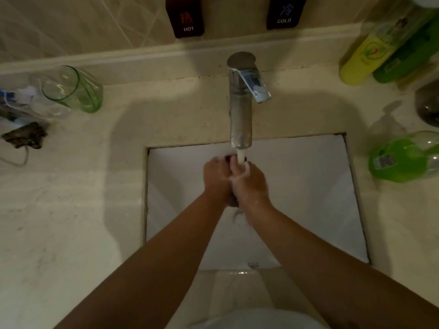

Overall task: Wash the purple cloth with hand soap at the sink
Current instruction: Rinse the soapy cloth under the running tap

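Observation:
Both my hands are pressed together over the white sink point(308, 186), under the water stream point(241, 159) running from the metal faucet point(240, 110). My left hand point(216, 176) and my right hand point(251, 184) squeeze a dark bunched purple cloth point(232, 201) between them. Only small dark bits of the cloth show, at the fingertips and below the palms. Water runs over my right hand's fingers. A green hand soap bottle point(403, 157) lies on the counter to the right of the sink.
A green glass point(76, 89) lies on its side at the left, beside toothbrushes and a dark crumpled item point(26, 137). Yellow and green bottles point(370, 55) stand at the back right. HOT and COLD tags hang on the tiled wall.

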